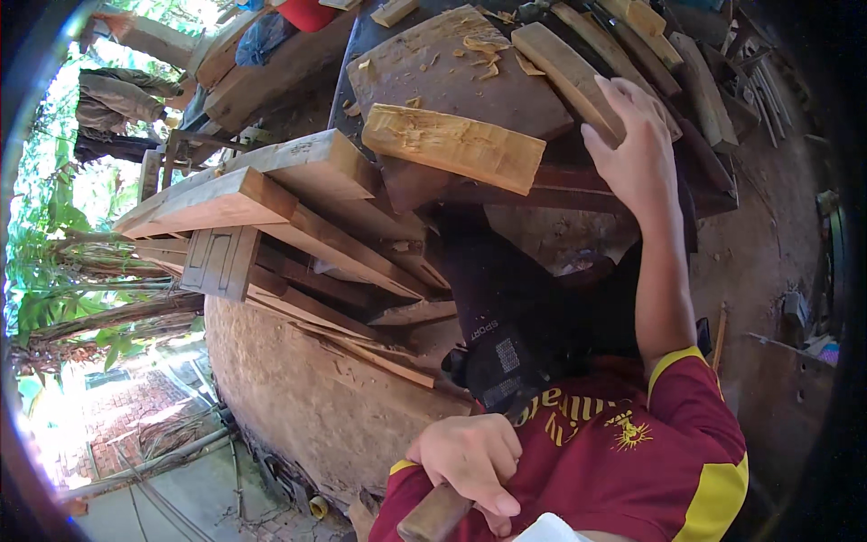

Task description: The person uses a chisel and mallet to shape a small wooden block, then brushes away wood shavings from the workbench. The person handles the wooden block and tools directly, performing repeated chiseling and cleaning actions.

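My right hand (637, 154) reaches over a long squared wooden block (564, 68) on the dark workbench. Its thumb and fingers are apart, and the fingertips lie at the block's surface; I cannot tell how firmly they touch. Close to my chest, my left hand (471, 456) is closed round a brown wooden handle (435, 515). The handle's blunt end sticks out below the fist, and whatever is at its other end is hidden. A rough-hewn yellowish wood block (456, 146) lies across the near edge of the bench, left of my right hand.
Wood chips (488, 68) litter a broad board (424, 54) on the bench. Long thick planks (312, 226) are stacked at the left, beside a small flat board (221, 262) with drawn lines. More timber pieces (704, 90) lie at the far right. A blue plastic bag (262, 43) sits far left.
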Demonstrator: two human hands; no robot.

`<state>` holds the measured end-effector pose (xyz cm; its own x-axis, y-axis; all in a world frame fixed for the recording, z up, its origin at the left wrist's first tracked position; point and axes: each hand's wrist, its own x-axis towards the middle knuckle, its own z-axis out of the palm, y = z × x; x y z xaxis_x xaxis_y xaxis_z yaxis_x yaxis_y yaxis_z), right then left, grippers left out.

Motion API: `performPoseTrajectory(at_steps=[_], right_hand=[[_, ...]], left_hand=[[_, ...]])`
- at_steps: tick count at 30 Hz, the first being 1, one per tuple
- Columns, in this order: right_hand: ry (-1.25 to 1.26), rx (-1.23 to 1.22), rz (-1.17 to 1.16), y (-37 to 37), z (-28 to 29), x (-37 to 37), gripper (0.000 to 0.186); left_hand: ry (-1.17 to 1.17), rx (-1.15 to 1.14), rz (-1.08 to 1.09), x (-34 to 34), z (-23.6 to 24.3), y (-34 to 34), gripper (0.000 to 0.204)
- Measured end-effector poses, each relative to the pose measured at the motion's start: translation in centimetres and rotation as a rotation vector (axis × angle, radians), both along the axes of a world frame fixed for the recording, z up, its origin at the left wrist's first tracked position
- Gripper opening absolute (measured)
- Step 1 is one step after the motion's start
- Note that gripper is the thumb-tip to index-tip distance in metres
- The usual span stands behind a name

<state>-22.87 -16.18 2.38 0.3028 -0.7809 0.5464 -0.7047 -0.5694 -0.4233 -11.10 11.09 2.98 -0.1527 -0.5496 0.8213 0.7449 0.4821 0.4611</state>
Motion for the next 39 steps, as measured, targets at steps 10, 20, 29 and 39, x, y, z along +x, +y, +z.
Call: performPoseTrajectory(at_steps=[10,20,29,39], right_hand=[[-0.109,0.042,0.565,4.1,1.3,4.7,0.047],[-0.271,0.299,0.624,0.4,0.8,4.8,0.085],[-0.227,-0.095,0.480,-0.1,1.3,1.2,0.059],[0.132,0.261,-0.050,0.6,0.3,-2.9,0.073]], left_hand=[[-0.133,-0.026,-0.002,2.1,0.0,-1.4,0.037],[-0.296,0.570,0.559,1.8,-1.1,-0.7,0.042],[-1.135,0.199,1.081,1.3,2.1,-6.8,0.032],[-1.240,-0.169,1.101,0.3,5.8,-16.9,0.044]])
